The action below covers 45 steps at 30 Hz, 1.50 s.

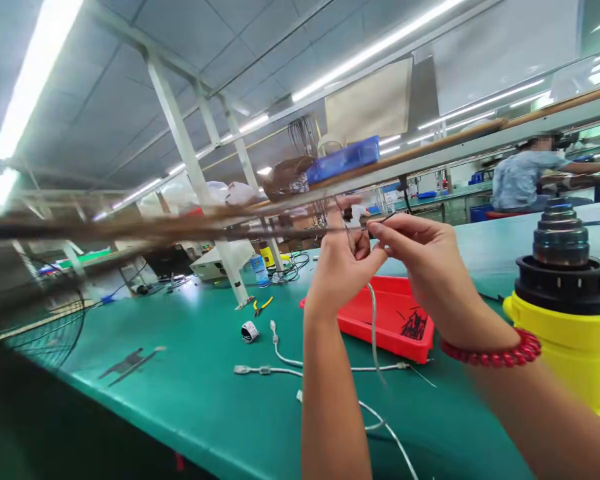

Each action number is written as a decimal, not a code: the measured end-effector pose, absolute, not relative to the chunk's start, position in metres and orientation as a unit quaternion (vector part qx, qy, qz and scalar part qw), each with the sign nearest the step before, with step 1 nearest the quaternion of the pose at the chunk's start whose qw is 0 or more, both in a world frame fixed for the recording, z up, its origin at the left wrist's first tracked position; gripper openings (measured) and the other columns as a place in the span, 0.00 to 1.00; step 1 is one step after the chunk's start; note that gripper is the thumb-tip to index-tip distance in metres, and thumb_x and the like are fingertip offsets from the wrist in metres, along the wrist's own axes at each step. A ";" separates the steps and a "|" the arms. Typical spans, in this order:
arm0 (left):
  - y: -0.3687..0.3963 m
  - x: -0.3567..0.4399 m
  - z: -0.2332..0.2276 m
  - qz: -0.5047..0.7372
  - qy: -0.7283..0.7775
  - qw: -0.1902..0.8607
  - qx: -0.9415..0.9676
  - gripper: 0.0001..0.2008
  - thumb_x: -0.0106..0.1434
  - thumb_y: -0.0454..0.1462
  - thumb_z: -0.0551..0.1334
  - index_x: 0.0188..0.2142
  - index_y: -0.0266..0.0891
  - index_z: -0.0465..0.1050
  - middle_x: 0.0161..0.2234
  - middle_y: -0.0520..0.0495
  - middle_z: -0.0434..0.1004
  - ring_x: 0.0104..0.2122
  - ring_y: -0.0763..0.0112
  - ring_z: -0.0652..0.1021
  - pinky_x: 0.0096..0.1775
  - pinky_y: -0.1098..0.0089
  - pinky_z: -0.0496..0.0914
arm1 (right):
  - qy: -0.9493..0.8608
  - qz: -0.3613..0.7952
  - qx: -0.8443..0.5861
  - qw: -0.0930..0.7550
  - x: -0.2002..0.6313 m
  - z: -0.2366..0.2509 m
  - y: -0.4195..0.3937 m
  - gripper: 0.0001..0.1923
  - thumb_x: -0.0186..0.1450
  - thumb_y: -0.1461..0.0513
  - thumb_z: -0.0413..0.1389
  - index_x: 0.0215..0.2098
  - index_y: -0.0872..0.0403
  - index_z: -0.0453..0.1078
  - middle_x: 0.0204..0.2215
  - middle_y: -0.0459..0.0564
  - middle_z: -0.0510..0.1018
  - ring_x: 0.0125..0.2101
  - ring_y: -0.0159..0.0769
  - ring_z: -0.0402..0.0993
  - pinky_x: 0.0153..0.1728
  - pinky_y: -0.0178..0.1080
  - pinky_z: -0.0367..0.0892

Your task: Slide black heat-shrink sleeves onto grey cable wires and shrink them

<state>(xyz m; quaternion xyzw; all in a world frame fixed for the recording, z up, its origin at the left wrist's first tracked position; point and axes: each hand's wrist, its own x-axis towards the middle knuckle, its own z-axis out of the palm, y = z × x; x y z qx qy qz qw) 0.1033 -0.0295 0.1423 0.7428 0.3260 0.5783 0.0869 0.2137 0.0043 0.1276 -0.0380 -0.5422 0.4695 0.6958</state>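
Above the green workbench, my left hand [343, 263] is closed on a grey cable [373, 313] that hangs down below the fingers. Close against it, my right hand [425, 257] pinches a thin black piece of tubing [389, 217] between thumb and forefinger. The fingertips of both hands meet, so the cable's end is partly hidden. A red tray [365, 319] sits behind my wrists, with many short black pieces [414, 327] in its right corner. Several cables lie in front of it, among them one with a USB-like plug [241, 369].
A yellow-and-black stepped device [560, 320] stands at the right. Left on the green bench [180, 360] are yellow-handled pliers [263, 307], a label roll [250, 331] and a spray can [259, 271]. A blue bin [345, 160] rests on the shelf. A person [523, 177] sits at the far right.
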 end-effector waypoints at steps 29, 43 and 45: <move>-0.008 0.098 0.139 0.473 0.257 0.322 0.779 0.15 0.69 0.45 0.54 0.33 0.36 0.67 0.19 0.55 0.66 0.18 0.79 0.72 0.22 0.78 0.68 | -0.681 -0.012 -0.179 0.710 0.263 0.129 0.022 0.03 0.61 0.60 0.61 0.33 0.47 0.78 0.36 0.51 0.73 0.31 0.36 0.71 0.30 0.41 0.70; -0.011 0.101 0.138 0.489 0.275 0.289 0.776 0.17 0.69 0.47 0.53 0.28 0.39 0.62 0.15 0.58 0.59 0.13 0.79 0.66 0.18 0.76 0.65 | -0.600 0.220 -0.146 0.755 0.244 0.129 0.015 0.07 0.61 0.59 0.59 0.37 0.50 0.76 0.35 0.49 0.80 0.38 0.40 0.77 0.40 0.43 0.72; -0.011 0.100 0.138 0.461 0.314 0.275 0.783 0.19 0.68 0.48 0.53 0.25 0.39 0.60 0.16 0.57 0.58 0.14 0.79 0.65 0.18 0.75 0.63 | -0.640 0.194 -0.163 0.726 0.246 0.129 0.015 0.06 0.62 0.60 0.58 0.33 0.51 0.76 0.31 0.49 0.81 0.34 0.40 0.77 0.38 0.43 0.72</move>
